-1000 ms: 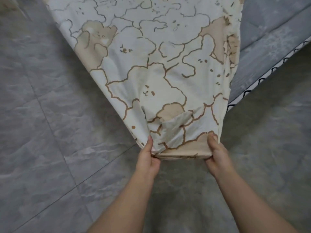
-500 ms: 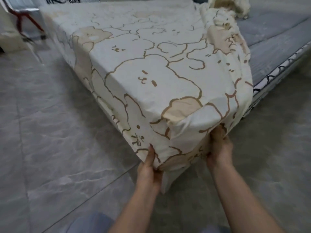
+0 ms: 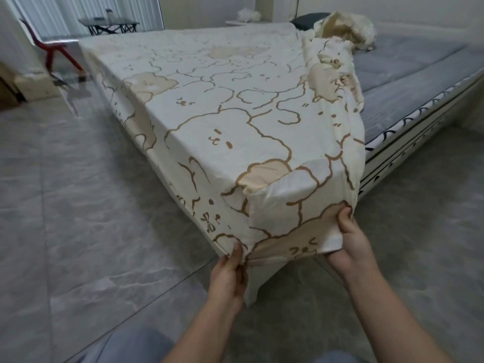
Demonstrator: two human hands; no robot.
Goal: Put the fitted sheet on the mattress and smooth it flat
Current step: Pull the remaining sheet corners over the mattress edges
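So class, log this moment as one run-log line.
stage: fitting near corner | left hand: pinches fitted sheet hem | right hand: grips hem | mattress: far side bare

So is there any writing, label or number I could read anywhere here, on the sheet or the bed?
None: no text can be read.
The fitted sheet carries only drawn animal outlines and faces, no letters.
The mattress edge band shows a repeating curved pattern, no words.
Things on the far table are too small to tell.

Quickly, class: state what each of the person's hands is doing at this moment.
Left hand: closed, pinching the hem of the cream bear-print fitted sheet at the corner.
Right hand: closed, gripping the same sheet's lower edge.
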